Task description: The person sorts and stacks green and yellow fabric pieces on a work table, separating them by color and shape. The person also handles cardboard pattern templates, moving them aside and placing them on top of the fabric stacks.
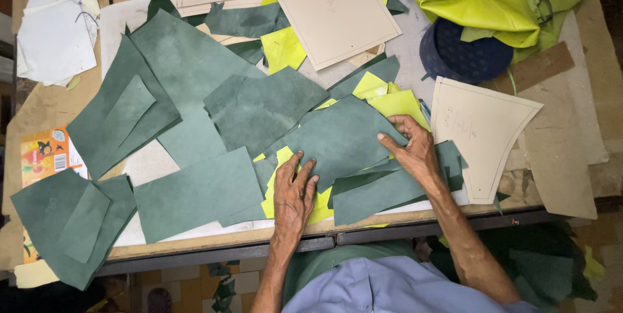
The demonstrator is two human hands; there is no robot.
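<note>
Both hands lie flat with open fingers, holding nothing. The left hand (293, 193) presses the yellow pieces (278, 186) near the surface (214, 240) edge, and the right hand (410, 146) pins the top green leather piece (341, 138). To sort well, I think it is better to slide one piece while the pile stays pressed. A cardboard pattern (480, 134) lies just beside.

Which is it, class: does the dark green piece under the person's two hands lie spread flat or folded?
Spread flat. The dark green piece shows no fold; the left hand and right hand press it down, palms flat.
</note>
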